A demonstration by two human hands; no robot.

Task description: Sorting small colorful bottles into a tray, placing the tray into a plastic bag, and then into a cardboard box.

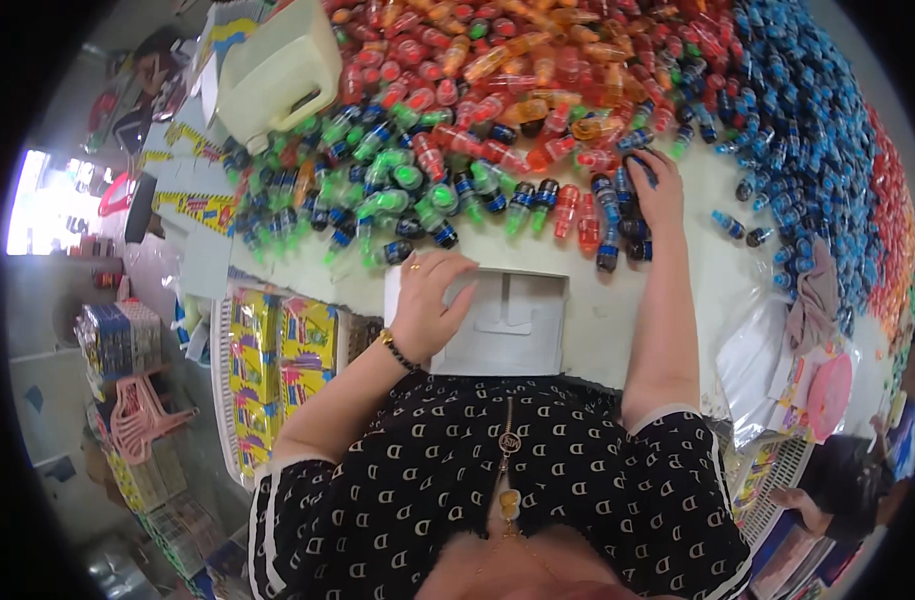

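The upper half of the frame is filled by a tabletop (678, 300) heaped with small bottles: red and orange ones (538, 50) across the top, blue ones (798, 130) at the upper right, green ones (398, 170) left of centre. A large pale jug (278, 70) is seen at the upper left, among the green bottles. A white box (508, 320), open at the top, is set at the tabletop's near edge, in the middle of the frame. A stack of yellow cartons (278, 360) is seen at the lower left, beside the tabletop. The left hand (428, 300) is laid on the box's left wall, the fingers curled over its rim in a loose grip. The right hand (658, 190) is stretched to a row of dark-capped bottles (618, 215) just above the box, at centre right; its grip is closed on one or more of them, though how many cannot be told.
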